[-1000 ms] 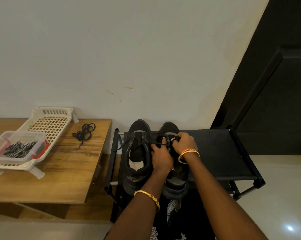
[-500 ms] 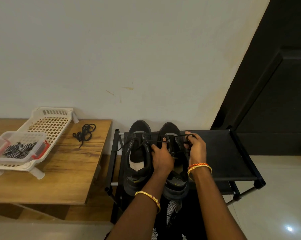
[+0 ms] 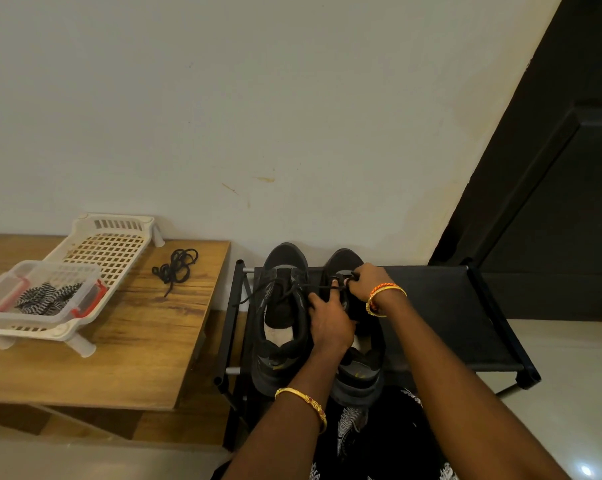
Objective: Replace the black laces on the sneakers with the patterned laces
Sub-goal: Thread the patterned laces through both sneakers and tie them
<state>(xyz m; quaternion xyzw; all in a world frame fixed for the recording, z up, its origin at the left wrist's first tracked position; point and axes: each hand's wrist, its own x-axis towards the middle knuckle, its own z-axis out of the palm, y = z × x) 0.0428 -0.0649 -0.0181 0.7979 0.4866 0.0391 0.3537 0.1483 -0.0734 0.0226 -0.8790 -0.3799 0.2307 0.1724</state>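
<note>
Rack: black, low, against the wall; it carries both sneakers at its left end.

Left sneaker: black, toe to the wall, heel toward me. Its black lace hangs slack across the eyelets, one end trailing over the rack's left edge.

Right sneaker: black, just beside the first, touching or nearly so. A taut lace strand runs across its upper eyelets.

My left hand: resting on the right sneaker's tongue, fingers curled around its left side near the taut strand. Grip closed on the shoe.

My right hand: over the toe end of the right sneaker's lacing, fingertips bunched and pinching the strand. Grip pressed together on the lace.

Surface: wooden, left of the rack, its right edge near the rack's frame.

Loose lace: black, coiled in a heap near the surface's far right corner, well apart from the sneakers.

Basket: white plastic, perforated, on short legs, along the surface's far edge at left.

Box: clear, red clasps, sitting in the near end of the basket.

Patterned laces: black and white, bundled inside the box, untouched by either hand.
</note>
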